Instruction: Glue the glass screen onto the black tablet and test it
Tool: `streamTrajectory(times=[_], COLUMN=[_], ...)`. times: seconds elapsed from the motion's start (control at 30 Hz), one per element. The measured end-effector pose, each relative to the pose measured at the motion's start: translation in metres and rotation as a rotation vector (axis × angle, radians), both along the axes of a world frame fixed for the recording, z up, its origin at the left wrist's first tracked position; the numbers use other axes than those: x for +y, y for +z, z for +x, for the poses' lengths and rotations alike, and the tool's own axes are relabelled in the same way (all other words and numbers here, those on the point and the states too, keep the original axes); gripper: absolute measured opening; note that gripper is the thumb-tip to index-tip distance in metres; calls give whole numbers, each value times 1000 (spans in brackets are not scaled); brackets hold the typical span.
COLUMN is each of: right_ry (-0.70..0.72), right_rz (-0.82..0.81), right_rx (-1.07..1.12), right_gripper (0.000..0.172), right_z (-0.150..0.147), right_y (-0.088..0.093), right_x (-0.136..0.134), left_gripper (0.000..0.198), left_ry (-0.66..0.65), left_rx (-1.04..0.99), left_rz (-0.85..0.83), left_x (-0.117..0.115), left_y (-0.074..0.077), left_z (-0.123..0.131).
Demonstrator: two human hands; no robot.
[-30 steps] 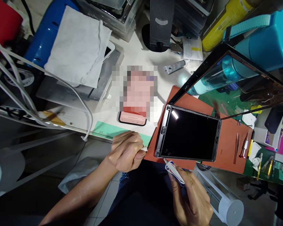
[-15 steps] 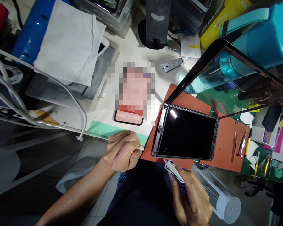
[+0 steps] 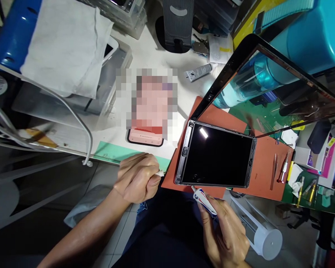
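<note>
"While the right hand [image 3: 226,229] clamps the small tube [image 3: 205,202], how does it look?"
"White, marked blue and red, nozzle toward ten-thirty, at six-thirty from the black-screened tablet [image 3: 216,156]."
"Left hand [image 3: 139,178]?"
"Pinching a small white piece [image 3: 160,174]."

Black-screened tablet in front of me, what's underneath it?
An orange-brown mat lies under the tablet and shows around its edges. The area directly beneath is covered, so anything else there can't be seen.
</note>
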State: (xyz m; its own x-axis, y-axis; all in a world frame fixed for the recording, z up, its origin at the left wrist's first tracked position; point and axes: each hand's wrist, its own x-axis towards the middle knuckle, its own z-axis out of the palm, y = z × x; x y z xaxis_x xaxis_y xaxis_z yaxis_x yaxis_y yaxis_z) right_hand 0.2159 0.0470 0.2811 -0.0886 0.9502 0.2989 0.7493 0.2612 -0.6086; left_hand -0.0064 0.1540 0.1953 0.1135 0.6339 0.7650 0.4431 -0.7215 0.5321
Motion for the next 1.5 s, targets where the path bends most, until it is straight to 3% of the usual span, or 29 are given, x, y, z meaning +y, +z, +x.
streamTrajectory(times=[0.6,0.83,1.0,1.5], right_ry=[-2,-23,-28,-34], right_rz=[-110,-129,-149,-154], right_rx=[134,168,170,196], right_gripper=[42,41,40,39], right_z=[18,24,30,39], right_y=[0,-2,-3,-5], right_x=[7,8,7,8], left_gripper=[31,33,34,33], left_ry=[67,98,129,172], left_rx=[70,94,77,107], left_rz=[-3,-7,46,144], left_x=[1,-2,0,10], left_y=[3,-4,-8,-3], left_z=[2,1,4,8])
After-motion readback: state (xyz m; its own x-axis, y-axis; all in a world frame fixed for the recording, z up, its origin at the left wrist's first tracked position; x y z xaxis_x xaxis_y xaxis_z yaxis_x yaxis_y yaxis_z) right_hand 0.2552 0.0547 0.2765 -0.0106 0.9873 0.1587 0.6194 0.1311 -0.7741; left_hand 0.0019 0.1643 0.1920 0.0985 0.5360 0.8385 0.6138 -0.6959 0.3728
